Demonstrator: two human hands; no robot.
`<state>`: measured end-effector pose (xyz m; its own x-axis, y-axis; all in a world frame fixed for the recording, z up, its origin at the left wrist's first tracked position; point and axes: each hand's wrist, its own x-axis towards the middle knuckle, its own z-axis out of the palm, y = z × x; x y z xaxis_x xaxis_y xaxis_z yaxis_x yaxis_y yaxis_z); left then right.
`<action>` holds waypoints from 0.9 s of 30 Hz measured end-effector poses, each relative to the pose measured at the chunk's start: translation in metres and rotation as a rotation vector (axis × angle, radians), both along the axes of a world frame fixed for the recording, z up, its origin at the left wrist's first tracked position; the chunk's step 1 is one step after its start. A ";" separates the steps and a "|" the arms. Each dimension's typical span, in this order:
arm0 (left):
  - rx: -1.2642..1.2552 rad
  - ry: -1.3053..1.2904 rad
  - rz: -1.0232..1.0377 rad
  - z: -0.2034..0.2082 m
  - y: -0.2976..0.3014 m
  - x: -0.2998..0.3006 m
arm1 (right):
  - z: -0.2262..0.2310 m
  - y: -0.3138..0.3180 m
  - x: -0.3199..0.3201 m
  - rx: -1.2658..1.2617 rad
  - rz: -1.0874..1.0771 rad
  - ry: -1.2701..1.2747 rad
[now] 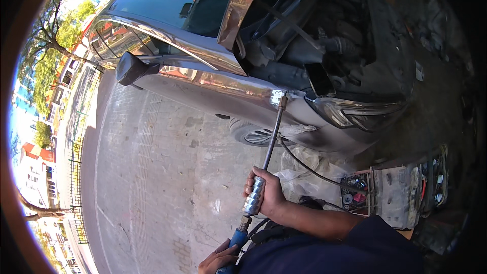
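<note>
A long metal slide hammer (275, 133) runs up from my hands to the car's front fender (253, 89). Its tip meets a bare, shiny metal patch (277, 96) near the fender's top edge; whether it is fixed there I cannot tell. My right hand (269, 193) is wrapped round the ribbed chrome sliding weight (254, 195), midway along the tool. Lower down, my left hand (219, 258) is closed on the blue handle (238, 238). A dark cable (309, 168) hangs from near the fender and passes to the right.
The hood (238, 10) stands raised over the engine bay (329, 35). A dark phone-like slab (319, 79) lies at its edge, above the headlight (350, 111). Clear plastic sheeting (304, 172) lies by the front wheel (256, 134). At the right is an open toolbox (393, 193) with tools.
</note>
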<state>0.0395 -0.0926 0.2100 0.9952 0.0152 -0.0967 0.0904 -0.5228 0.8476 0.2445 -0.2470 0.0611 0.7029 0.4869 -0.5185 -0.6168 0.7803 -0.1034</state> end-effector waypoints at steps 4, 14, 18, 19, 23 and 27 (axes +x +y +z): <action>-0.047 0.027 -0.006 0.002 0.005 -0.002 | -0.001 -0.007 0.008 0.050 0.142 0.026; 0.055 0.028 0.003 0.008 -0.001 -0.001 | -0.015 -0.019 0.049 -0.008 0.000 -0.075; -0.078 0.041 0.006 -0.006 0.011 -0.008 | 0.003 -0.009 0.001 0.068 0.119 0.072; -0.058 0.044 0.011 -0.006 0.010 -0.009 | -0.001 -0.010 0.005 0.056 0.141 0.061; -0.011 0.050 0.057 0.013 -0.007 0.003 | -0.011 -0.027 0.065 -0.002 0.100 0.008; -0.013 0.076 0.082 0.013 -0.010 -0.001 | -0.010 -0.043 0.101 -0.040 -0.042 -0.135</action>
<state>0.0389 -0.1028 0.2235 0.9805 0.0944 -0.1725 0.1965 -0.4997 0.8436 0.3453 -0.2901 0.0514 0.7868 0.4363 -0.4365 -0.5620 0.7988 -0.2146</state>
